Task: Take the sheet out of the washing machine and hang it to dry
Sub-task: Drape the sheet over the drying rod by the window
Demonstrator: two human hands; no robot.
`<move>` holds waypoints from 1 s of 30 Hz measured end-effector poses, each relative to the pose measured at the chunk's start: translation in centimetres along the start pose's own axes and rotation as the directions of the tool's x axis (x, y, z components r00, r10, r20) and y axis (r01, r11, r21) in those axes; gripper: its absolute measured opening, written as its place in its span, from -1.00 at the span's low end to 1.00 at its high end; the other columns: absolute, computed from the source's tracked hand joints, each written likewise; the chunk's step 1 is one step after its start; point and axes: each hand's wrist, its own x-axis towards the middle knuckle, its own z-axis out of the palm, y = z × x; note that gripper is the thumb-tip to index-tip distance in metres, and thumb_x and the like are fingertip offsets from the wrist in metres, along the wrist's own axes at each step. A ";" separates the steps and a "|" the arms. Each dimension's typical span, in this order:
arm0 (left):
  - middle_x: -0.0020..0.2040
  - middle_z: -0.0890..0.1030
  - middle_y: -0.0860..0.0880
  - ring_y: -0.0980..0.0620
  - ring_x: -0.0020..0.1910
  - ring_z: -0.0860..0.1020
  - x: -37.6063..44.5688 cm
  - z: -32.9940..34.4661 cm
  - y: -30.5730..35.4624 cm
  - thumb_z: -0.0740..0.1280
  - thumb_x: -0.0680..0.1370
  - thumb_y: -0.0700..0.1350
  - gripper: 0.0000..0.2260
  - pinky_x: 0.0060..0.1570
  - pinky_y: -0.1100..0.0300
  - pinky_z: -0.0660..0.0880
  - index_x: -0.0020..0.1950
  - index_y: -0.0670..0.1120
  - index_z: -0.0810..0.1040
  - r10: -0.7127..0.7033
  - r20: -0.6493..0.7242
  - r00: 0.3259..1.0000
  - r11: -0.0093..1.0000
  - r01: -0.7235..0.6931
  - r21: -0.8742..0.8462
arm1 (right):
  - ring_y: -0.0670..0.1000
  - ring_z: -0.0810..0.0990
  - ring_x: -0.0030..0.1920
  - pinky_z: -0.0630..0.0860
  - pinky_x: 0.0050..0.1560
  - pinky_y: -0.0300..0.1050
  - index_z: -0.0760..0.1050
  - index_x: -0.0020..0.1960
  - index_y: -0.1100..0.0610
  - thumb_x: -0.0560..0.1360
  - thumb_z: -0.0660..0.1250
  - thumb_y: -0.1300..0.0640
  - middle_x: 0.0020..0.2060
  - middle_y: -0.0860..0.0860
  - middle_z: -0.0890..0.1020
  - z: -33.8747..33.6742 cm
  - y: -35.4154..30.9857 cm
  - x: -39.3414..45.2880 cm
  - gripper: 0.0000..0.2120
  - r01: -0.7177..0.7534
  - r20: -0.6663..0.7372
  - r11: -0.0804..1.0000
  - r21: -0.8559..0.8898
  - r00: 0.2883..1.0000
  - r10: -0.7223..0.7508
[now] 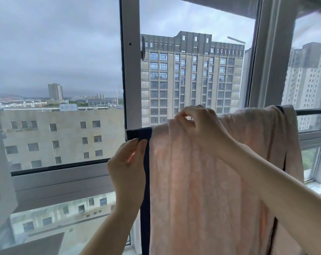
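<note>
We note the sheet (202, 181), pale pink with a dark navy border, draped over a dark rail (312, 112) that runs across the window at a slant, higher on the right. The cloth hangs down from the rail in long soft folds, and daylight shows through it. Its left edge carries the navy border, which falls straight down; a second dark strip shows on the right fold near the rail. Our left hand (127, 162) pinches the navy border just under the rail, thumb and forefinger closed on the cloth. Our right hand (194, 124) reaches over the top of the sheet at the rail, fingers curled and gripping a fold of the pink cloth there. Both forearms are bare. Behind the sheet stands the grey window frame (130, 61), with a small handle on its upright post. Through the glass we see a tall grey building (191, 74) straight ahead, a lower beige block (64, 137) to the left, more towers at right, and a heavy overcast sky.
</note>
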 end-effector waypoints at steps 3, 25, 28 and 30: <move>-0.27 0.68 0.14 0.22 -0.26 0.61 0.2 -1.0 -0.4 0.44 0.48 -0.26 -0.81 -0.19 0.40 0.51 -0.16 0.05 0.65 -0.009 -0.070 0.998 1.000 0.007 -0.027 | -0.09 0.59 -0.04 0.47 0.03 -0.14 0.60 -0.01 0.06 0.60 0.20 0.07 -0.09 -0.10 0.67 -1.1 1.9 -0.6 -0.80 -0.053 0.069 0.999 -0.008 0.996 0.054; -0.22 0.69 0.04 0.09 -0.22 0.65 -0.3 0.3 0.5 0.42 0.51 -0.17 -0.95 -0.15 0.16 0.57 -0.09 -0.03 0.65 -0.070 -0.132 0.989 0.981 0.093 0.173 | -0.10 0.56 0.03 0.43 0.08 -0.25 0.59 0.11 0.06 0.56 0.26 0.15 -0.03 -0.09 0.65 -4.5 8.3 -1.4 -0.82 0.019 0.091 1.000 0.021 0.996 -0.021; 0.02 0.58 0.04 0.21 -0.08 0.59 -1.6 1.4 0.8 0.43 0.50 -0.19 -0.80 -0.08 0.34 0.53 -0.03 0.10 0.52 0.017 -0.174 0.985 0.968 0.027 0.251 | -0.12 0.49 0.12 0.35 0.14 -0.33 0.58 0.17 0.09 0.56 0.23 0.23 0.04 -0.08 0.62 -5.1 8.9 -1.6 -0.75 0.077 0.120 0.997 0.010 0.990 -0.078; 0.07 0.42 0.05 0.23 -0.06 0.51 -2.4 1.9 0.9 0.45 0.48 -0.21 -0.74 -0.01 0.46 0.46 0.05 0.04 0.47 0.135 -0.204 0.970 0.940 -0.060 0.336 | -0.10 0.46 0.19 0.36 0.23 -0.24 0.58 0.17 0.10 0.54 0.22 0.30 0.07 -0.06 0.61 -5.5 9.3 -1.4 -0.72 0.120 0.115 0.993 -0.012 0.986 -0.117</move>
